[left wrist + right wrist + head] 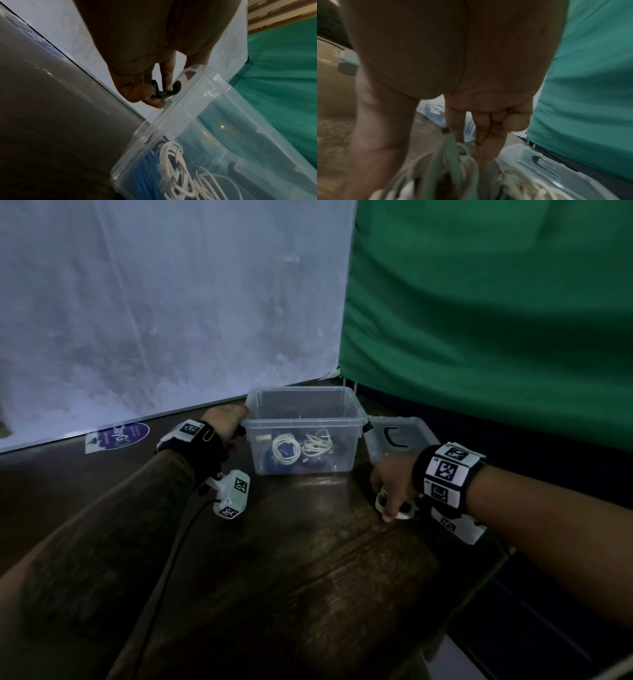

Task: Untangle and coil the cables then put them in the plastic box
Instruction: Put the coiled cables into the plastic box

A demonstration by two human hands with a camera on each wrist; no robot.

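Observation:
A clear plastic box [356,419] stands open at the back of the dark wooden table. Inside lie coiled white cables [317,444] and a blue cable [274,465]; the left wrist view shows them as white cables [180,169] and a blue cable [147,175] behind the box wall [214,121]. My left hand [239,422] is at the box's left end, its fingers [137,93] curled round the black latch [163,92]. My right hand [387,501] is low at the box's front right and grips a white cable coil [400,510] on the table. That cable coil [467,165] is blurred under my right hand [453,155].
The box's clear lid [421,429] with a black handle lies flat to the right of the box, the same lid [544,166] just beyond my right hand. A white board [171,302] and a green cloth [496,302] close off the back. The table's right edge [479,587] is near my right forearm.

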